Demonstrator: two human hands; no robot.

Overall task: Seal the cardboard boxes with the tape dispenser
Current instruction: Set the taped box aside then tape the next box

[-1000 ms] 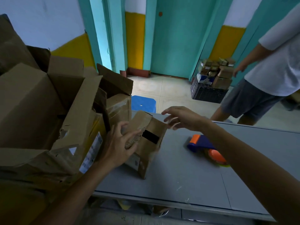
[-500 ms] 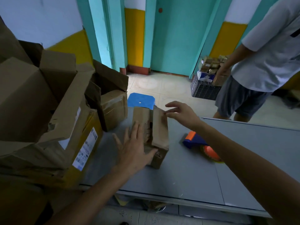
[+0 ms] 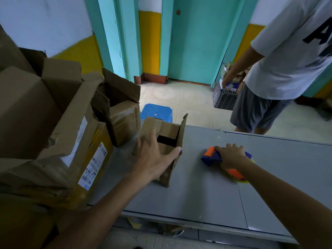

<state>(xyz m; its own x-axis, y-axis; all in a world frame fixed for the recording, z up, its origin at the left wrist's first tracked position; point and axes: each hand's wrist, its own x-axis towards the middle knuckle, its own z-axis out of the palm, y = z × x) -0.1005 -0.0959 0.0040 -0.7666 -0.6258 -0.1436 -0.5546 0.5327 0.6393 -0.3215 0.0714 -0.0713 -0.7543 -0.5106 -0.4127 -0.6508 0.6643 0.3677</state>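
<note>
Right hand (image 3: 231, 156) now grips tape dispenser (image 3: 209, 158), left hand (image 3: 152, 159) spans box (image 3: 168, 129) edges

The small box (image 3: 166, 139) was rough matt cardboard; the tape dispenser (image 3: 211, 156) looked like smooth plastic; the table (image 3: 206, 194) was matt grey, perhaps metal.

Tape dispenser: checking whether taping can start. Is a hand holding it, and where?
Yes: the right hand grips the blue-and-orange plastic tape dispenser across its middle, fingers curled over it.
</note>
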